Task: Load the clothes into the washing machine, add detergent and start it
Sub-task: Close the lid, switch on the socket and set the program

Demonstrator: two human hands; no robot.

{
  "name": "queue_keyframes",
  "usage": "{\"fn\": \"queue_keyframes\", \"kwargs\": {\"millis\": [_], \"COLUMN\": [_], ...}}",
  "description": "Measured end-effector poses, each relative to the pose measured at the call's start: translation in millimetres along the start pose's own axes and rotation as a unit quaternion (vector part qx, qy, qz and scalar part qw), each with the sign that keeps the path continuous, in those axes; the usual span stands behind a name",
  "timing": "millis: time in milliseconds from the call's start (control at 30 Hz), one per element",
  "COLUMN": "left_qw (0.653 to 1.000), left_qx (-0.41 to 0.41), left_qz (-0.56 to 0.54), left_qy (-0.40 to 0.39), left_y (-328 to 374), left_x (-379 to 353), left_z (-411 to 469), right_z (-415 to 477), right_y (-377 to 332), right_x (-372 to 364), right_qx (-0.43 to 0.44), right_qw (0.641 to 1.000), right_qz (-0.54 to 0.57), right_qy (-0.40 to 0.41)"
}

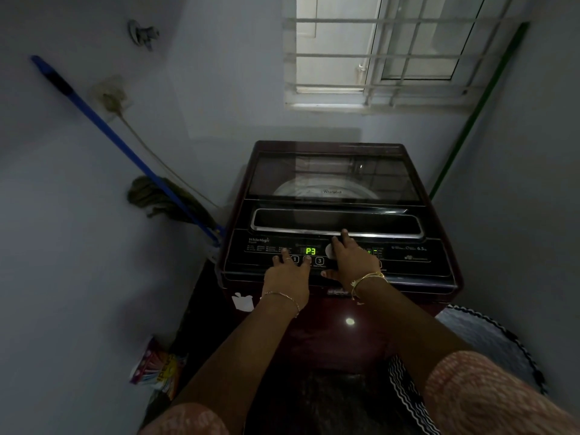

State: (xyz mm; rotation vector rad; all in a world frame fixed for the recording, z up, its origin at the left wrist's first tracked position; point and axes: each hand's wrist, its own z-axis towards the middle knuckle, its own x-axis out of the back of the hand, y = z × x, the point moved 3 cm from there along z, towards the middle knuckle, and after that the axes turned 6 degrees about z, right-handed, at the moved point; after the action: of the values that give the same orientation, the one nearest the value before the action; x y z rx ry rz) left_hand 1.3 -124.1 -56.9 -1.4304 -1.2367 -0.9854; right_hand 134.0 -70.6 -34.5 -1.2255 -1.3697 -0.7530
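At the frame's centre, the washing machine [339,215] sat lid-shut, its display [310,251] reading P3. Both the left hand [287,277] and right hand [353,262] lay open, gripping nothing; one deliberate fingertip press on start would likely suffice.

You have one view only, from a wide-angle camera on your head. It looks forward and steeply down over a top-loading washing machine [339,215], which sits at centre frame, close in. Your forearms enter from six o'clock and reach to the control panel [335,252] at centre. A barred window [386,51] sits at one o'clock, high and farther off. The walls bow outward near the frame edges.
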Motion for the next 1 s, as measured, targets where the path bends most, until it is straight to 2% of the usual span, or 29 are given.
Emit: {"fn": "queue_keyframes", "kwargs": {"millis": [400, 1000], "left_qw": [0.999, 0.998], "left_qx": [-0.038, -0.031], "left_qz": [-0.013, -0.005], "left_qy": [-0.017, -0.051], "left_y": [-13.0, -12.3], "left_x": [3.0, 14.0], "left_z": [-0.7, 6.3], "right_z": [-1.1, -0.2], "right_y": [0.9, 0.5], "right_x": [-1.1, -0.9], "right_qx": [0.004, 0.003], "right_qw": [1.000, 1.000], "right_qz": [0.006, 0.007], "right_qy": [0.007, 0.005]}}
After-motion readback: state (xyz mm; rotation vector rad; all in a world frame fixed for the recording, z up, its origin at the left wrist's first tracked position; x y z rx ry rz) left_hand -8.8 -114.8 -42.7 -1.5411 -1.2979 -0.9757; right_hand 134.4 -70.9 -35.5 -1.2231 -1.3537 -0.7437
